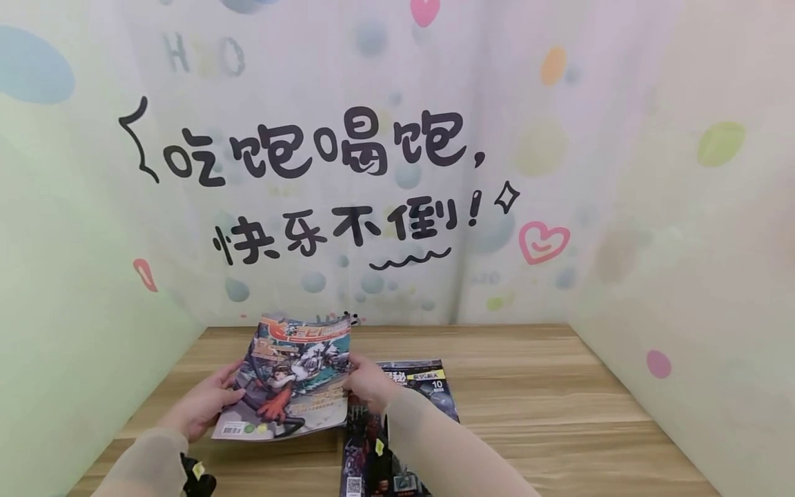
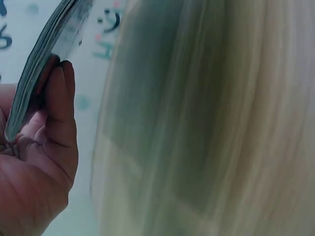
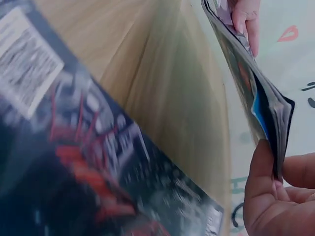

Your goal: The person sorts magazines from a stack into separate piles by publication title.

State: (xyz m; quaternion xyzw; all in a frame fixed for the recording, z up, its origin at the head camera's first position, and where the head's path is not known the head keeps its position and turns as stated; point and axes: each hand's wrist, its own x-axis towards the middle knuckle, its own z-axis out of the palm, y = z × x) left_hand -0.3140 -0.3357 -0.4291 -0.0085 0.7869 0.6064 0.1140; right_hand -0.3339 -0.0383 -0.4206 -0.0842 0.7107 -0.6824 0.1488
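Both hands hold a comic-style magazine by its two side edges, raised and tilted above the table. The left hand grips its left edge, thumb on the cover and fingers behind. At the right edge, the right hand pinches it between thumb and fingers. In the left wrist view the magazine appears edge-on within the left hand. The right wrist view has its pages slightly parted above the right hand. A second, dark magazine lies on the table, partly hidden under the right forearm.
The wood-grain table extends to the right of the magazines. A printed curtain with large black writing hangs behind it, with pale side walls left and right.
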